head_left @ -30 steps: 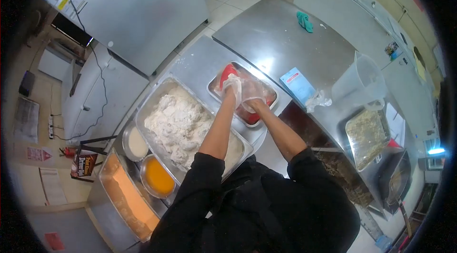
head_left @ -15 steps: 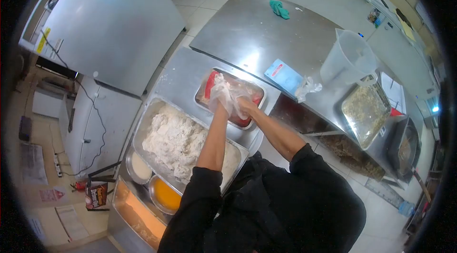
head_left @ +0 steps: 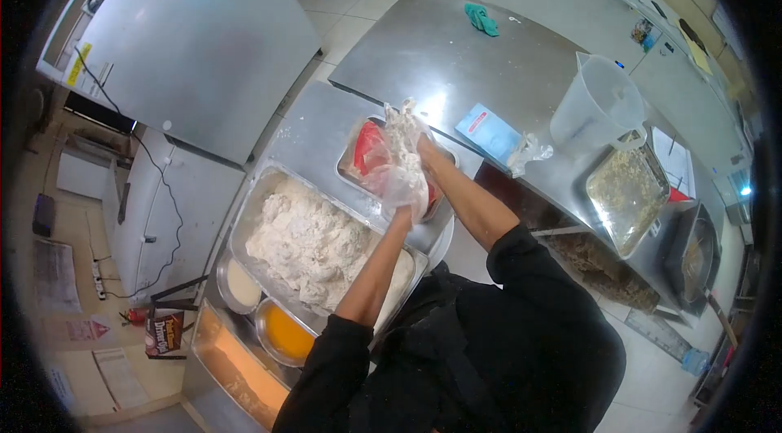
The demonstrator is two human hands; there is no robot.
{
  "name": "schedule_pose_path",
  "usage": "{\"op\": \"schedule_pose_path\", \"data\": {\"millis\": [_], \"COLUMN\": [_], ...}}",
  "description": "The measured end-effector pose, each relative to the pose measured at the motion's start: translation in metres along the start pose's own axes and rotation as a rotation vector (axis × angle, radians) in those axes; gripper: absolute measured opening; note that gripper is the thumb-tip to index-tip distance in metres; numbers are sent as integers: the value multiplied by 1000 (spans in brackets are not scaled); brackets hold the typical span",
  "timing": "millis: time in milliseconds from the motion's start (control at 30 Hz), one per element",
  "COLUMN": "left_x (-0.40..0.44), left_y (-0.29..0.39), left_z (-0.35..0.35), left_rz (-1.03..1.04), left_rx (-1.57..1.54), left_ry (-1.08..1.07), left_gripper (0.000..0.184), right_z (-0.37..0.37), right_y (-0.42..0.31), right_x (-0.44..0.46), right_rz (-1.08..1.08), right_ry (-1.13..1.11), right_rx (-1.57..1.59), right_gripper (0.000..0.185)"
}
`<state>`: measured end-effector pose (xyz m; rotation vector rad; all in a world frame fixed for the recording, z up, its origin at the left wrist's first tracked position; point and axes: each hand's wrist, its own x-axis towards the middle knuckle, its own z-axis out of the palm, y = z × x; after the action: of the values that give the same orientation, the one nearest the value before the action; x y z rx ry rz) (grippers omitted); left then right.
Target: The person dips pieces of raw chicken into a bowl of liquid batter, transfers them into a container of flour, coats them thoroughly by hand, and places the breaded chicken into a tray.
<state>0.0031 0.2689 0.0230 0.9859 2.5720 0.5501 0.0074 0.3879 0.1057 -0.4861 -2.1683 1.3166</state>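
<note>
My left hand is inside clear, loose plastic over a small metal tray. My right hand is close beside it, at the right edge of the same plastic. Flour-smeared plastic bunches between and above the hands; it hides the fingers of both, so whether they are open or closed does not show. Something red lies in the tray under clear wrap. Left of my forearm, a large metal pan holds a heap of floury pieces.
Bowls of pale powder and orange liquid stand left of the pan, near an orange-lined tray. Rightward are a blue packet, a clear jug, a crumb tray and a green cloth.
My left hand has shifted slightly right and lower, and my right hand has risen. The floury plastic now reaches higher above the tray, and more of the red item shows.
</note>
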Motion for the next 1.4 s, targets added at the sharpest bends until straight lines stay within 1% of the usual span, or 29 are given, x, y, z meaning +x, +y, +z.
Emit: {"op": "schedule_pose_path", "data": {"millis": [33, 100, 167, 200, 267, 367, 400, 500, 567, 633, 667, 700, 733, 767, 833, 867, 933, 967, 1000, 1033, 1067, 1133, 1167, 1200, 1233, 1267, 1300, 1333, 1400], "left_x": [10, 28, 50, 52, 41, 21, 16, 24, 38, 7, -5, -13, -36, -33, -30, -39, -65, -54, -40, -39, -37, -53, -60, -59, -57, -59, -63, -74, -82], "left_y": [-23, -60, -75, -70, -25, 14, 23, -6, -23, -18, -19, -20, 6, 0, -14, -4, 33, 21, 5, 3, 0, 17, 27, 23, 16, 16, 18, 30, 38], "left_z": [36, 71, 57, 45, -17, -80, -91, -49, -10, 3, 7, 9, -25, -23, -23, -40, -86, -70, -49, -44, -38, -54, -63, -61, -55, -57, -56, -66, -72], "left_rz": [207, 416, 506, 405, 157, -64, -111, 31, 293, 222, 424, 412, 397, 387, 623, 615, -66, -69, -154, -190, -240, -228, -258, -256, -201, -148, -150, -169, -193], "left_rx": [-445, -886, -649, -689, -817, -907, -930, -1000, 342, 477, 661, 439, 215, 211, 307, 315, -787, -790, -1067, -1209, -1344, -1677, -1914, -1917, -1814, -1709, -1710, -1740, -1773], "left_ry": [101, 204, 28, 0, -3, 31, 44, 75, 484, 164, 477, 357, 241, 253, 560, 571, 327, 341, 175, 89, 6, -68, -44, -38, -82, -125, -125, -69, -14], "left_gripper": [30, 31, 38, 40, 45, 53, 56, 60, 50, 46, 45, 43, 42, 42, 36, 36, 32, 32, 28, 27, 25, 14, 12, 12, 14, 16, 16, 16, 17], "right_z": [-1, -3, 0, 4, 6, 3, 3, -1, -2, -3, -2, -2, -1, 0, 3, 6, 10, 12, 14, 15, 16, 12, 8, 4, 2, -4, -9, 0, 31], "right_y": [-1, -1, -2, -3, -9, -16, -18, -16, -10, -4, -2, 0, 2, 3, 7, 8, 10, 8, 6, 2, -2, -19, -32, -43, -52, -66, -79, -57, 25], "right_x": [-2, -18, -37, -49, -66, -75, -77, -78, -75, -69, -64, -59, -52, -44, -32, -28, -22, -21, -21, -22, -22, -27, -30, -32, -34, -36, -40, -36, -21], "right_rz": [3, 52, 99, 113, 125, 108, 105, 113, 105, 78, 55, 23, -12, -55, -125, -157, -217, -245, -265, -283, -299, -319, -323, -334, -337, -340, -254, -255, -441], "right_ry": [-17, -112, -188, -194, -172, -120, -112, -112, -128, -148, -151, -153, -150, -144, -135, -128, -115, -106, -100, -91, -83, -75, -56, 32, 135, 122, -332, -334, -4], "right_rx": [13, -5, -52, -75, -95, -102, -108, -136, -145, -161, -177, -194, -217, -248, -320, -372, -484, -552, -635, -726, -833, -1108, -1306, -1672, -2041, -2108, -1425, -1425, -798], "right_gripper": [57, 57, 58, 58, 59, 60, 60, 61, 62, 62, 63, 63, 63, 64, 64, 65, 65, 66, 66, 66, 67, 67, 67, 68, 68, 68, 69, 69, 64]}}
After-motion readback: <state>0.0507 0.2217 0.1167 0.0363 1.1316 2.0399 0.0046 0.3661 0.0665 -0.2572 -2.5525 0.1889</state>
